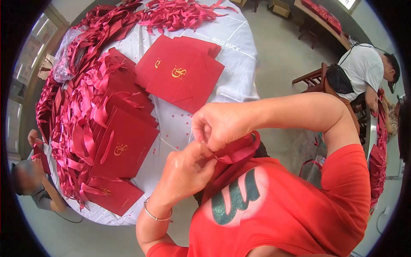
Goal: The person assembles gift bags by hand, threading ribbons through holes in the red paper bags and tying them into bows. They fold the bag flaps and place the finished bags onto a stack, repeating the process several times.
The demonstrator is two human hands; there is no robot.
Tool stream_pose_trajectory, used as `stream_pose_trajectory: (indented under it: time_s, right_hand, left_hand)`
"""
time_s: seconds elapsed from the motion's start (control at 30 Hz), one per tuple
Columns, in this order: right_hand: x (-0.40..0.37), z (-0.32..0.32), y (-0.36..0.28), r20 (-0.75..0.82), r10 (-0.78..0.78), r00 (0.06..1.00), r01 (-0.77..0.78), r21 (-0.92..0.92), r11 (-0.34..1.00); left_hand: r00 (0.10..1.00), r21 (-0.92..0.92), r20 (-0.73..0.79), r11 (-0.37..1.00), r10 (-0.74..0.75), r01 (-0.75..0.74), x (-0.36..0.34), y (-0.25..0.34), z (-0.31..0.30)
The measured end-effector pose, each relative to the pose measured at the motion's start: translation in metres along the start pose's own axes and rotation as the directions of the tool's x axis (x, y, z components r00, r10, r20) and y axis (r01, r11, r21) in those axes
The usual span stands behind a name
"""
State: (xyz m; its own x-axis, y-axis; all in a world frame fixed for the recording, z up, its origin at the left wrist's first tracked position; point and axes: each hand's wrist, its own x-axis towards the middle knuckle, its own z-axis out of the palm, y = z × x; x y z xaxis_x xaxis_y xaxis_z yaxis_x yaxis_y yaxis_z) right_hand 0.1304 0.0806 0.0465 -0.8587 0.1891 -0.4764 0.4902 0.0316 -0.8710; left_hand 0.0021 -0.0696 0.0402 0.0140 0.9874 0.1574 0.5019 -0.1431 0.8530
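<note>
Pinches the pink-red ribbon (235,157) near its visible end between the thumb and bent forefinger of the left hand (186,171), with the remaining left fingers curled in toward the palm. Folds the fingers of the right hand (224,124) as well, with the thumb drawn close to the forefinger and a small hollow among the bent knuckles. Joins the fingertips of both hands at one spot, just beside the ribbon's end. Cannot tell the exact content of the right fingertips, hidden in the overlap

Has the dark red bag (223,170) close against the front of the red shirt (282,205), just below the joined hands, partly covered by the left hand and the ribbon's loop

Bends the right arm (295,112) sharply at the elbow, with the forearm nearly level across the view and the wrist flexed downward. Raises the left forearm (156,201) steeply from below, with a thin bracelet (156,219) around the wrist

Faces a white tablecloth (237,79) near the hands, with flat-lying red bags (184,75) just beyond the right hand and a ribbon-strewn heap of bags (124,147) to the left
</note>
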Motion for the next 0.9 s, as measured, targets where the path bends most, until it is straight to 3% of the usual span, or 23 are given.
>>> stream_pose_trajectory:
  time_s: [0.1,0.13,0.2,0.27,0.37,0.43,0.5,0.57,0.7,0.9]
  right_hand:
    - [0.006,-0.005,-0.004,-0.062,-0.118,0.991,0.115,-0.044,0.992]
    - [0.009,-0.014,-0.010,-0.096,-0.123,0.988,0.120,-0.039,0.992]
    - [0.018,-0.028,-0.007,-0.182,-0.182,0.966,0.186,0.001,0.983]
    - [0.024,-0.035,-0.005,-0.206,-0.169,0.964,0.165,-0.035,0.986]
    - [0.034,-0.039,0.010,-0.305,-0.305,0.902,0.271,-0.150,0.951]
    - [0.025,-0.035,0.012,-0.332,-0.490,0.806,0.396,-0.315,0.863]
    - [0.001,-0.036,0.003,-0.368,-0.509,0.778,0.370,-0.387,0.845]
    - [-0.014,-0.042,0.000,-0.395,-0.490,0.777,0.246,-0.526,0.814]
    - [-0.016,-0.040,0.007,-0.272,-0.254,0.928,0.041,-0.604,0.796]
    - [0.006,-0.019,0.015,-0.188,-0.395,0.899,0.094,-0.798,0.595]
  left_hand:
    - [0.996,0.044,0.075,0.998,-0.055,0.052,0.000,0.000,-0.006]
    - [0.991,-0.042,0.112,0.996,-0.077,0.082,-0.004,0.000,-0.002]
    - [0.988,-0.039,0.122,0.994,-0.099,0.104,-0.001,0.002,-0.003]
    - [0.985,-0.045,0.120,0.991,-0.122,0.129,0.000,0.002,-0.002]
    - [0.973,-0.064,0.149,0.981,-0.174,0.185,0.001,-0.001,-0.004]
    - [0.961,-0.050,0.170,0.972,-0.217,0.228,0.003,0.004,-0.008]
    - [0.945,-0.039,0.194,0.961,-0.262,0.275,0.004,0.005,-0.008]
    - [0.962,0.029,0.178,0.978,-0.209,0.207,0.004,0.003,-0.008]
    - [0.963,0.059,0.167,0.977,-0.213,0.206,0.005,0.000,-0.006]
    - [0.953,0.067,0.198,0.973,-0.231,0.222,0.006,-0.004,-0.006]
